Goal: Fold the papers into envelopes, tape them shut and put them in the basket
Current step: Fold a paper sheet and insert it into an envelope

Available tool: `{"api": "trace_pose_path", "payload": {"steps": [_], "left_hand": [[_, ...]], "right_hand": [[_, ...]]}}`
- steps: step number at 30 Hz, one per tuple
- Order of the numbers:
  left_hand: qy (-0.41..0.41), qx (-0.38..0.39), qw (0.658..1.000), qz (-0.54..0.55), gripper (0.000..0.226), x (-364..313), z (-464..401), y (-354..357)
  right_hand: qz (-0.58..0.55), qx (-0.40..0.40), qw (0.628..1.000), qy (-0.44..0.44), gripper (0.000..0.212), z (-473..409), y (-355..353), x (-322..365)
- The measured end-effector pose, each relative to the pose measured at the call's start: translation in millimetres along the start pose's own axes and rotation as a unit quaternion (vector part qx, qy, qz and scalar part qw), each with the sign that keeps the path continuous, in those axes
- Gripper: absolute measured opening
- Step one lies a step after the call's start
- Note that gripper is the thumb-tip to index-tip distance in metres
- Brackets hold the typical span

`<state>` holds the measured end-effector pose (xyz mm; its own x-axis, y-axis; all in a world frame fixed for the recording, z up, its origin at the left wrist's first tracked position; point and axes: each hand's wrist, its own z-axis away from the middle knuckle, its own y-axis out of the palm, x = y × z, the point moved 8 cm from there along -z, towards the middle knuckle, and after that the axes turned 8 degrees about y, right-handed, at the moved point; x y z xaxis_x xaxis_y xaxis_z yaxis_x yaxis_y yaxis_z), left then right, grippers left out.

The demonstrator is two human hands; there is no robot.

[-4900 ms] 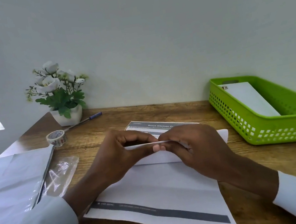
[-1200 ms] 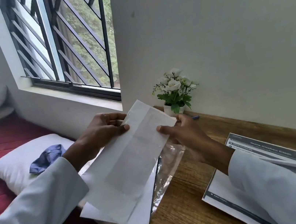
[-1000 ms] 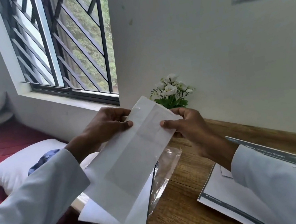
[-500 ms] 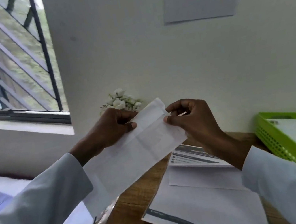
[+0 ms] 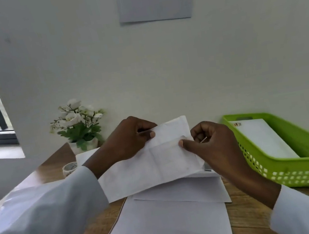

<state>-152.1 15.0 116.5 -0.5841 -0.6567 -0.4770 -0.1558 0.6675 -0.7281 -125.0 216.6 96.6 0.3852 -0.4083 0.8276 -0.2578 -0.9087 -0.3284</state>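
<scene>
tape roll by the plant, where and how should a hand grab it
Pinch the tape roll across its rim from above, thumb and finger on opposite outer sides. It seems to lie flat on the desk with its hole up, and the left sleeve hides its near side.

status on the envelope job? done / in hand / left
Done: one white envelope already lies in the green basket. In hand: the left hand and right hand pinch a white envelope above the desk. Left: the partly folded printed sheet on the desk; the tape roll sits unused.
</scene>
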Motion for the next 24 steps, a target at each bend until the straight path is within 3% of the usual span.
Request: {"api": "trace_pose_path", "payload": {"steps": [3,8,13,16,18,21,24], "left_hand": [[-0.001,0.003,1.0,-0.011,0.02,-5,-4,6],[0.001,0.01,1.0,-0.014,0.021,-8,-5,10],[0.023,0.004,1.0,-0.002,0.02,-12,-7,12],[0.062,-0.01,0.998,-0.02,0.023,-22,-4,13],[0.112,-0.031,0.992,-0.054,0.045,-29,2,12],[0.166,0.01,0.969,-0.181,0.099,-31,18,23],[0.176,0.037,0.957,-0.228,0.125,-23,34,35]], "right_hand": [[-0.055,0.007,0.997,0.051,0.028,2,-2,-17],[-0.143,0.051,0.981,0.121,0.014,9,4,-33],[-0.209,0.216,0.926,0.23,0.033,22,31,-41],[-0.23,0.246,0.903,0.268,0.031,28,41,-44],[-0.248,0.236,0.896,0.284,0.032,27,43,-47],[-0.295,0.224,0.88,0.298,0.032,23,40,-47],[-0.347,0.21,0.86,0.309,0.032,20,35,-46]]}}
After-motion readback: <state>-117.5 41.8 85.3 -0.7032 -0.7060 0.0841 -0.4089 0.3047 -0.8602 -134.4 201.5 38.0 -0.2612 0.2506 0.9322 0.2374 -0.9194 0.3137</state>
